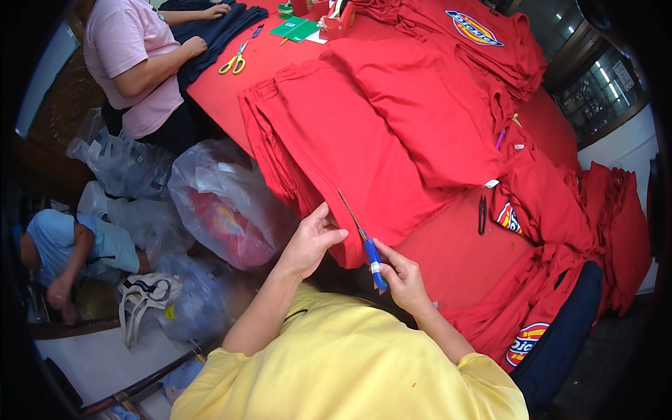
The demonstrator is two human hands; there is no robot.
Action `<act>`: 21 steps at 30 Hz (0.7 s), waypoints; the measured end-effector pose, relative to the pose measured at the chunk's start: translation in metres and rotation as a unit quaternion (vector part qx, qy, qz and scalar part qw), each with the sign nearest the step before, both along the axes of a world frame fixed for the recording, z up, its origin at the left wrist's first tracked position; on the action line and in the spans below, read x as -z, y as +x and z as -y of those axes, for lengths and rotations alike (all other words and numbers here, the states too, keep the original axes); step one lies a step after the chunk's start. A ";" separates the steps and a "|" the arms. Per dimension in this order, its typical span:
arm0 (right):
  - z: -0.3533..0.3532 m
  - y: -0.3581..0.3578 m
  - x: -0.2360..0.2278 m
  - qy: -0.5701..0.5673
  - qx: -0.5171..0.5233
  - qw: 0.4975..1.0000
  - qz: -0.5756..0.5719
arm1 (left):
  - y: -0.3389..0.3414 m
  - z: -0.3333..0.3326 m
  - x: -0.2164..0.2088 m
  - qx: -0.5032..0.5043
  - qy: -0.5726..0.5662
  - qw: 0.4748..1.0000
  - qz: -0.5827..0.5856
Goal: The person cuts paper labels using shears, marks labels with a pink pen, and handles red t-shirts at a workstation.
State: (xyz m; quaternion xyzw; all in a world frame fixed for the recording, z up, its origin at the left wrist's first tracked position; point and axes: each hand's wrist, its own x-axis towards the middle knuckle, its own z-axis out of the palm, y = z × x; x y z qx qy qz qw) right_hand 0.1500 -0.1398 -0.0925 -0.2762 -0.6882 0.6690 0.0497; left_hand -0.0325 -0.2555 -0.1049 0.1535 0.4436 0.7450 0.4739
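Note:
A stack of folded red garments (343,140) lies on the red-covered table in front of me, its near edge hanging toward my body. My left hand (309,243) is at that near edge, thumb and fingers closed on the red cloth. My right hand (406,281) grips a pair of scissors (374,259) by their blue-wrapped handles. The slim blades point up and away, lying close over the cloth just right of my left fingers. Whether the blades touch the fabric I cannot tell.
Yellow-handled scissors (234,64) and a green card (294,29) lie farther back. More red garments (553,203) are piled at right, beside black tweezers-like snips (482,214). Plastic bags (224,203) crowd the left floor. One person in pink (140,63) handles dark cloth; another in blue (105,241) is lower left.

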 end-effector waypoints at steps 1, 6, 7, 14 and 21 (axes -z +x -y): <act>0.000 -0.001 0.000 -0.015 0.002 1.000 0.017 | -0.005 -0.003 0.004 -0.012 0.016 0.999 0.035; 0.004 -0.013 0.015 0.039 0.022 0.995 -0.088 | -0.022 -0.004 0.005 -0.010 -0.013 0.999 0.052; 0.003 -0.020 0.013 0.051 0.037 0.992 -0.105 | -0.020 -0.004 0.005 0.006 -0.027 0.998 0.050; -0.012 -0.089 0.009 0.026 0.112 0.987 -0.112 | -0.028 -0.017 0.015 0.098 -0.101 0.989 -0.035; -0.019 -0.083 0.019 0.095 0.050 0.994 0.019 | -0.157 -0.057 0.038 -0.110 0.073 0.953 0.273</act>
